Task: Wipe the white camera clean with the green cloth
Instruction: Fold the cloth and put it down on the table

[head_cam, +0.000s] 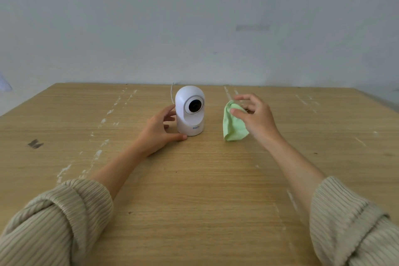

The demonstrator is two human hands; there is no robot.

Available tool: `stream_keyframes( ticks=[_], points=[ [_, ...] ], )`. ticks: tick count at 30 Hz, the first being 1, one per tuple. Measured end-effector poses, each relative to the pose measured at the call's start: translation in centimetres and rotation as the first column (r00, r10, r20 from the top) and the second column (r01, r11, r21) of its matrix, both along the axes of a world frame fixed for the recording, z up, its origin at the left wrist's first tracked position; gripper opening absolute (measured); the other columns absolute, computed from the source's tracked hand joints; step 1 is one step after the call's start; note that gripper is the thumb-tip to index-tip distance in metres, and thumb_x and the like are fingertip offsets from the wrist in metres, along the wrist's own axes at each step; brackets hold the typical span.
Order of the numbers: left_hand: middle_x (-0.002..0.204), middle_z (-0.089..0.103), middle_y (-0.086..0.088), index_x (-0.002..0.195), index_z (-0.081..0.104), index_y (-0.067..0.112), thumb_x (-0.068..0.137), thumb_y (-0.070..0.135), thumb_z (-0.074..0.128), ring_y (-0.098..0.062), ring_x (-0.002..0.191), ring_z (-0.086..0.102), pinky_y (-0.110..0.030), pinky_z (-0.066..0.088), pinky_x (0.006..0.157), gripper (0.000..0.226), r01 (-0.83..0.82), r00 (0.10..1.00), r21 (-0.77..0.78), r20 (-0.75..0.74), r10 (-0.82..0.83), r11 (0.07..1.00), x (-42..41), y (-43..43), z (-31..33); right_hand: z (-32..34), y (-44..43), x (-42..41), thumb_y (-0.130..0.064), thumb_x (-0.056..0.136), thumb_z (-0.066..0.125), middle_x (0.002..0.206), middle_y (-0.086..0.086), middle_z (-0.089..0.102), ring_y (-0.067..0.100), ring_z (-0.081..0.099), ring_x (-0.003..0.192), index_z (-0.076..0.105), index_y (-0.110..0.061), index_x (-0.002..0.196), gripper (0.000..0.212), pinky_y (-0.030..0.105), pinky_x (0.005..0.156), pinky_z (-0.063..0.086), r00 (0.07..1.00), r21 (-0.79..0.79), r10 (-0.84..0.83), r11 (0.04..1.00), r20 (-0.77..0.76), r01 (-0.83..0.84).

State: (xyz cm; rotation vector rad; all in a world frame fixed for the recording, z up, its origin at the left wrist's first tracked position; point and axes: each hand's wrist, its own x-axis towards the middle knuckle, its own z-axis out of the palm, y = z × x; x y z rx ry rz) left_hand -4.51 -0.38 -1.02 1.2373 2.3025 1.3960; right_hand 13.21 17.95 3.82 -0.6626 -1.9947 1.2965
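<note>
The white camera (pixel 190 112) stands upright near the far middle of the wooden table (pixel 194 190), its dark round lens facing me. My left hand (pixel 158 130) cups its left side and base, the thumb lying along the front of the foot and the fingers spread at the side. To the right, my right hand (pixel 253 117) pinches the green cloth (pixel 234 125) between thumb and fingers; the cloth hangs down, its lower end at the tabletop. A gap of bare table separates the cloth from the camera.
A thin white cable (pixel 172 95) rises behind the camera. The tabletop carries white paint scuffs (pixel 101 123) and a dark mark (pixel 35 143) at the left. A pale wall (pixel 194 28) stands right behind the table's far edge.
</note>
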Motion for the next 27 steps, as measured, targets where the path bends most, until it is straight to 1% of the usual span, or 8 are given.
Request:
stream_keyframes(
  ticks=[4,7,9,13,15,19,23,27],
  points=[
    [0.115,0.060,0.005,0.136,0.046,0.016,0.073,0.020,0.081,-0.011,0.103,0.058,-0.028,0.049,0.086,0.072,-0.172,0.985,0.033,0.003,0.172,0.984,1.5,-1.8,0.4,0.4,-1.1,1.3,-0.008,0.079,0.071,0.101,0.003,0.068,0.017,0.062,0.089,0.059,-0.021,0.115,0.040,0.028,0.076,0.049,0.984,-0.129,0.155,0.981,0.091,-0.143],
    [0.085,0.066,0.006,0.107,0.061,0.020,0.081,0.027,0.073,-0.011,0.078,0.063,-0.028,0.049,0.070,0.029,-0.300,0.944,0.129,-0.104,0.313,0.945,3.6,-3.6,1.1,0.9,-2.5,2.0,-0.002,0.079,0.069,0.102,0.005,0.065,0.018,0.060,0.089,0.060,-0.019,0.118,0.043,0.030,0.079,0.050,0.958,-0.189,0.255,0.955,0.129,-0.229],
    [0.077,0.066,0.007,0.093,0.064,0.022,0.084,0.031,0.069,-0.012,0.072,0.064,-0.026,0.048,0.065,0.014,-0.262,0.954,0.157,-0.106,0.280,0.952,5.2,-4.2,1.9,1.4,-3.6,2.3,-0.002,0.079,0.069,0.096,0.002,0.065,0.015,0.061,0.085,0.062,-0.013,0.117,0.040,0.026,0.075,0.050,0.950,-0.237,0.297,0.934,0.097,-0.267],
    [0.099,0.068,0.011,0.115,0.063,0.025,0.088,0.036,0.062,-0.002,0.090,0.063,-0.016,0.047,0.074,0.028,-0.007,1.000,0.083,-0.028,0.009,0.997,8.6,-4.2,4.2,2.7,-5.9,2.5,-0.012,0.082,0.068,0.079,-0.003,0.066,0.009,0.063,0.068,0.065,-0.016,0.086,0.006,0.023,0.060,0.049,0.932,-0.291,0.363,0.892,0.004,-0.346],
    [0.109,0.067,0.011,0.127,0.057,0.025,0.089,0.036,0.062,-0.002,0.102,0.063,-0.016,0.047,0.084,0.040,0.102,0.991,0.088,0.074,-0.108,0.991,9.7,-3.9,5.2,3.2,-6.6,2.7,-0.016,0.084,0.067,0.073,-0.005,0.065,0.008,0.063,0.063,0.062,-0.018,0.074,0.011,0.025,0.059,0.050,0.921,-0.280,0.388,0.881,-0.035,-0.382],
    [0.084,0.068,0.003,0.108,0.068,0.012,0.082,0.020,0.072,-0.004,0.078,0.063,-0.015,0.048,0.074,0.027,0.174,0.962,0.168,0.182,-0.204,0.970,10.1,-3.7,6.3,3.8,-6.9,3.4,-0.020,0.084,0.067,0.071,-0.006,0.063,0.009,0.062,0.066,0.063,-0.019,0.072,0.013,0.026,0.064,0.051,0.926,-0.220,0.375,0.901,-0.036,-0.373],
    [0.076,0.062,-0.003,0.090,0.070,0.003,0.083,0.022,0.071,-0.008,0.068,0.053,-0.015,0.038,0.059,0.020,0.164,0.943,0.155,0.266,-0.202,0.974,9.8,-3.2,6.3,3.6,-5.6,4.4,-0.022,0.082,0.068,0.069,-0.003,0.066,0.015,0.061,0.069,0.065,-0.018,0.067,0.015,0.027,0.068,0.049,0.943,-0.239,0.330,0.919,0.035,-0.313],
    [0.081,0.063,-0.006,0.092,0.069,0.003,0.085,0.019,0.069,-0.014,0.070,0.058,-0.022,0.045,0.063,0.017,0.192,0.854,0.075,0.478,-0.204,0.979,9.8,-1.8,5.0,2.4,-4.2,5.3,-0.023,0.083,0.067,0.072,0.001,0.065,0.015,0.061,0.064,0.063,-0.014,0.075,0.013,0.027,0.057,0.053,0.917,-0.305,0.353,0.908,0.186,-0.288]
  ],
)
